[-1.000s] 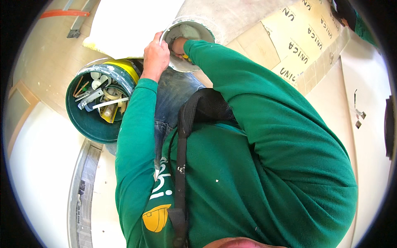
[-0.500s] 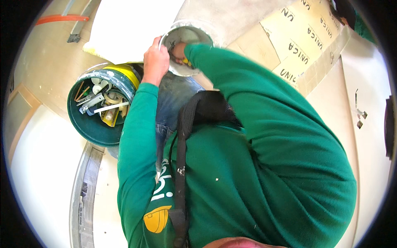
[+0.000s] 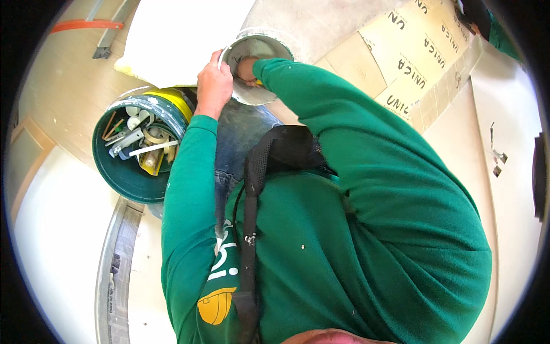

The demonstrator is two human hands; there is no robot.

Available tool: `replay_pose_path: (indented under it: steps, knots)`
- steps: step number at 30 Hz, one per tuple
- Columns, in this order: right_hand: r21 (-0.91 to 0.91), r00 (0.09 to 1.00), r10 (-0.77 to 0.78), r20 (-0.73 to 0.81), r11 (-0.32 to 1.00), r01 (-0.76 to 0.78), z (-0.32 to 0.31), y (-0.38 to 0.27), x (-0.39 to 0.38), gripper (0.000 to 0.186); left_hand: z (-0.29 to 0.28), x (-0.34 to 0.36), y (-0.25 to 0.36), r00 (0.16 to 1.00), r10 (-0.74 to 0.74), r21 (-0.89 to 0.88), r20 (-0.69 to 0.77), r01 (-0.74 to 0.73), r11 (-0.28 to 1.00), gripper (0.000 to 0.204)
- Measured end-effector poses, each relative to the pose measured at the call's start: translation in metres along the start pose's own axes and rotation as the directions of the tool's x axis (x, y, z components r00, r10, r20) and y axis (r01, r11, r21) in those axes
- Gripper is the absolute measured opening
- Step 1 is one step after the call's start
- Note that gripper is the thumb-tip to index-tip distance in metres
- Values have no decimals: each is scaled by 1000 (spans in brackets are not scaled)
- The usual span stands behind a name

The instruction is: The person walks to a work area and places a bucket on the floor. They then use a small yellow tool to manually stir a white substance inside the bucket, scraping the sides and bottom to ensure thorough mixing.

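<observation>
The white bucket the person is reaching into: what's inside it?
Inside the white bucket you can see the right hand, something yellow at its fingers, and a greyish, smeared wall. The hand and green sleeve cover part of the inside, so what's beneath is hidden.

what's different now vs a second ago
Very little: the pail and the left hand appear slightly lower and further left in view, perhaps partly from head movement. Less of the yellow piece in the right hand shows. Nothing visibly grasped or released: left hand still on the rim, right still inside.
</observation>
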State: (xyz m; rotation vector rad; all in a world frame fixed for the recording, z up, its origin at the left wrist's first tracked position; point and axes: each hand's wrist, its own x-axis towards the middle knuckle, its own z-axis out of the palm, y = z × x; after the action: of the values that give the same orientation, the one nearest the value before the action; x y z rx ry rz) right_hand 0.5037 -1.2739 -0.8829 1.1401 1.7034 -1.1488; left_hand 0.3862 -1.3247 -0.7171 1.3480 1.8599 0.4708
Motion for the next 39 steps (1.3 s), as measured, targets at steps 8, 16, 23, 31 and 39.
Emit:
replay_pose_path:
  steps: [8,16,23,31,39]
  knots:
    - [287,976,-90,-198,947,146,7,10,-9,21,4,-2,-7,1000,-16,-14,-16,16,1000,38]
    - [-17,852,-185,-490,979,203,17,-1,-5,28,3,1,2,1000,-7,9,12,7,1000,39]
    - [652,939,-56,-339,706,277,32,75,75,21,4,14,19,996,90,-10,29,-90,996,39]
    - [393,987,19,-159,918,46,-6,22,14,22,0,8,4,1000,7,9,28,-7,1000,41]
    - [471,975,-106,-197,862,188,34,14,23,29,2,4,1,999,39,-3,-25,-39,999,41]
